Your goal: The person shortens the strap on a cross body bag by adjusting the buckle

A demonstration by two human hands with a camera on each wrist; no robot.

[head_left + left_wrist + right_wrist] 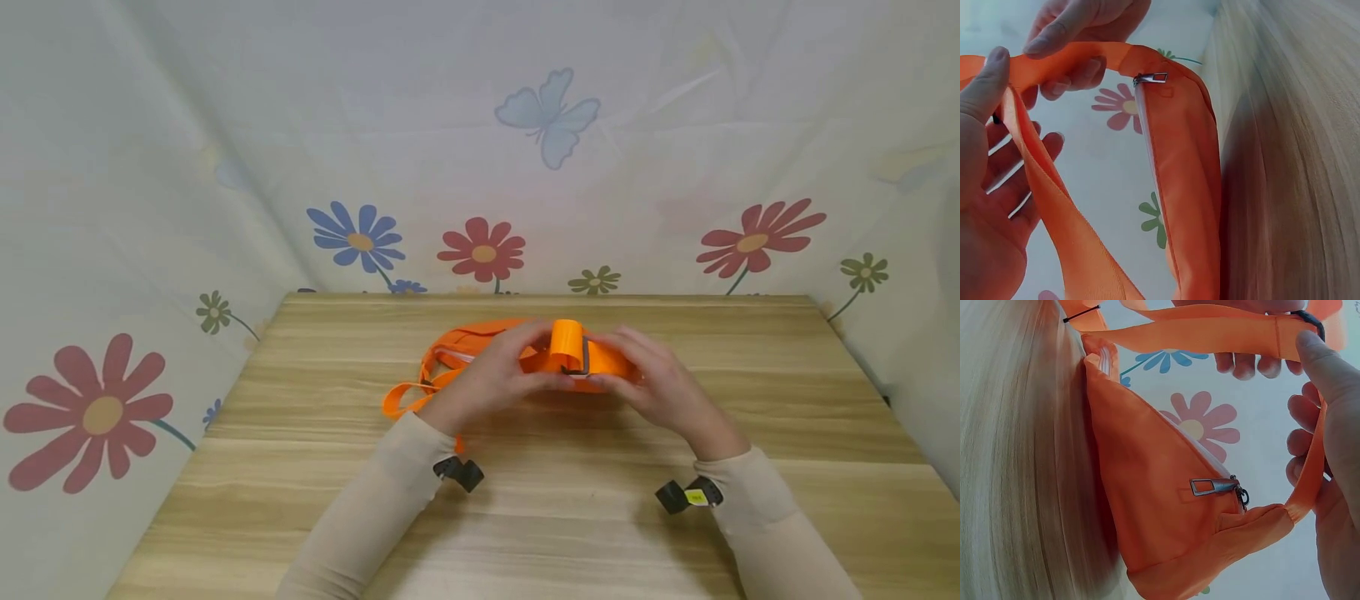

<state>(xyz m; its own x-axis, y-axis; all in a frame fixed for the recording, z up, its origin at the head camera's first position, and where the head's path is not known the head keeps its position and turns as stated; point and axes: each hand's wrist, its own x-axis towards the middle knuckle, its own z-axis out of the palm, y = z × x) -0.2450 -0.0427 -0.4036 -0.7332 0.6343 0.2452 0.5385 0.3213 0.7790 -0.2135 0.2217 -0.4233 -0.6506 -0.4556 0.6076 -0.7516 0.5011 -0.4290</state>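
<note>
An orange waist bag (472,337) lies at the middle of the table with its strap raised off it. My left hand (491,375) pinches the orange strap (566,340), which stands up in a loop between both hands. Beside that loop, my right hand (660,382) pinches the strap by a dark strap slider (587,354). In the right wrist view, the thumb presses right at the slider's edge, with fingers behind the webbing. A metal zipper pull (1213,485) hangs at one end of the bag's zipper. Both hands hide part of the bag in the head view.
The wood-grain table (562,517) extends to both sides and in front of the hands. A loose strap loop (397,402) lies left of the left wrist. A pale cloth wall (420,125) printed with flowers stands behind the table and along its sides.
</note>
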